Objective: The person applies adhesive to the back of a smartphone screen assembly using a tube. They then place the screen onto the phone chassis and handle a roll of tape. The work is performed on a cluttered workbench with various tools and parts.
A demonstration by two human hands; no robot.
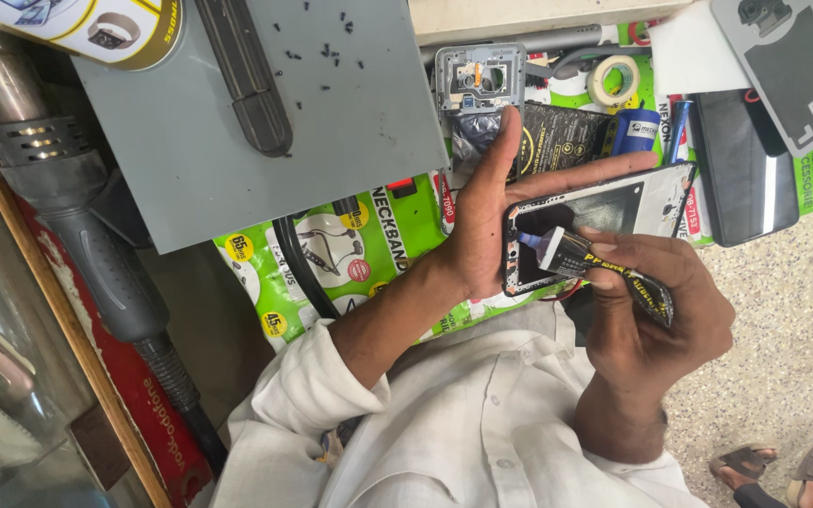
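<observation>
The left hand [482, 235] cradles an opened black-framed phone body [604, 221] from beneath, steadying it flat above the bench, while the right hand [656, 315], closed around a small black squeeze tube of adhesive [604, 273], sets its nozzle at the frame's edge. Below, a grey metal plate [265, 122] dotted with tiny screws tops the cluttered bench.

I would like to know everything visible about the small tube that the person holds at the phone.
The tube is small, soft and crumpled, black with yellow markings, and looks like thin metal or plastic. It has a pale, narrow nozzle at its left end, which points at the inner left edge of the opened phone frame; whether it touches cannot be told. The tube lies nearly level, tilted down to the right. The right hand pinches it between thumb and fingers, while the left hand holds the phone frame.
</observation>
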